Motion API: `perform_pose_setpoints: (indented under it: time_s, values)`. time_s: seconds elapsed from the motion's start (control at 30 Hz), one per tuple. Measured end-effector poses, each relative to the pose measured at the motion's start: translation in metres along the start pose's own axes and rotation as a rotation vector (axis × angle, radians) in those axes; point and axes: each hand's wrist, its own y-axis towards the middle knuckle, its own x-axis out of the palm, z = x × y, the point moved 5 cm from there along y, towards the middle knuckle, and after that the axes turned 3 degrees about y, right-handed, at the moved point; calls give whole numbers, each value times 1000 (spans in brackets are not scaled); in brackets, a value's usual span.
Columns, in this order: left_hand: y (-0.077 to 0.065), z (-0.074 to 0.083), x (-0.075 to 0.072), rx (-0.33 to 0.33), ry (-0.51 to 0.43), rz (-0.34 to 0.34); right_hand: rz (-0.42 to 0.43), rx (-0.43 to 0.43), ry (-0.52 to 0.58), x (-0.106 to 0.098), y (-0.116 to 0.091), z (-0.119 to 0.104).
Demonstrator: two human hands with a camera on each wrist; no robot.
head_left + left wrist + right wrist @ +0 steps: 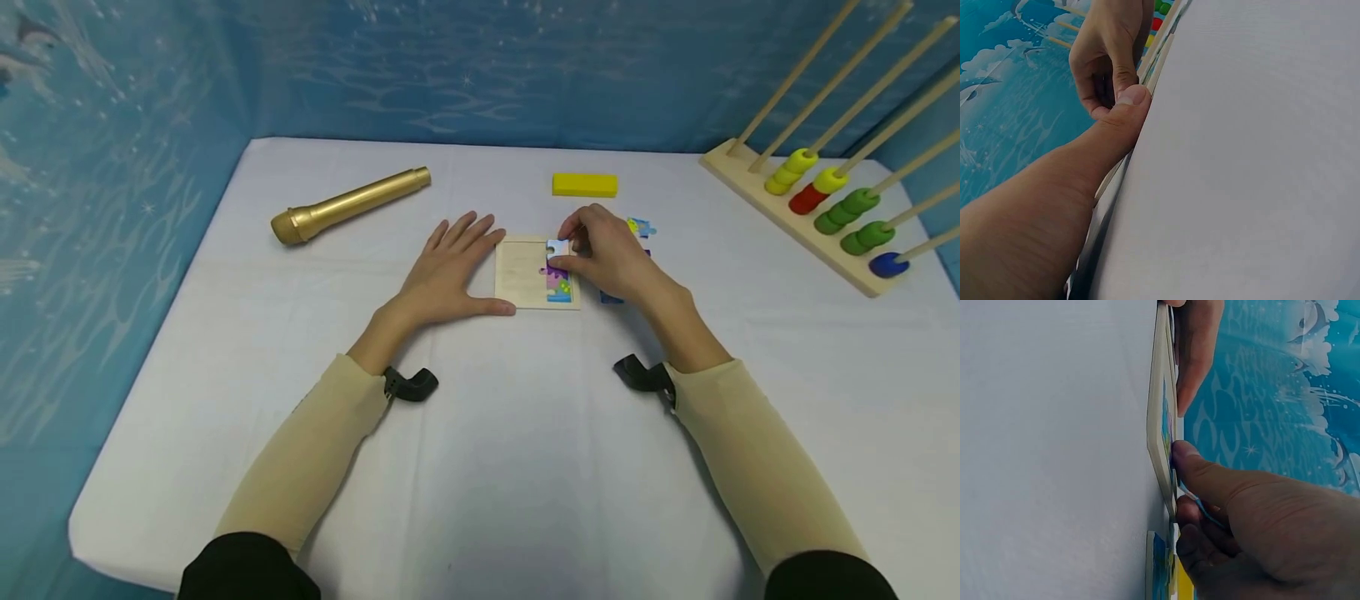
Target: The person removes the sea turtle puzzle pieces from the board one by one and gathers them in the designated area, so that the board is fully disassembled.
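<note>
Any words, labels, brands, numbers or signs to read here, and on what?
None that I can read.
The puzzle pieces in the wooden tray show coloured pictures, partly hidden by the right hand; fine details are too small.
I make out no lettering on the gold microphone-like stick, yellow block or abacus.

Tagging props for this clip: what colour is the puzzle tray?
The puzzle tray is pale wood beige; the head view shows it best.

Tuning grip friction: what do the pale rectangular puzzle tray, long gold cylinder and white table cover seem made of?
Pale rectangular puzzle tray: likely wood, matte; beige, no shine.
Long gold cylinder: metal or coated plastic, semi-glossy; bright streak along it.
White table cover: probably fabric, matte; soft creases.
</note>
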Motion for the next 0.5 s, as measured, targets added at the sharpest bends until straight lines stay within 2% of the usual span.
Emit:
perform_pose_setpoints:
  time_s: [0.1,0.23,0.5]
  values:
    - [0,0,1,3,0,0,16,0,34,-1,-2,1]
    - [0,0,1,1,4,1,80,-15,106,-6,-5,2]
    - [-1,0,0,-4,8,-5,194,-33,214,-27,-10,12]
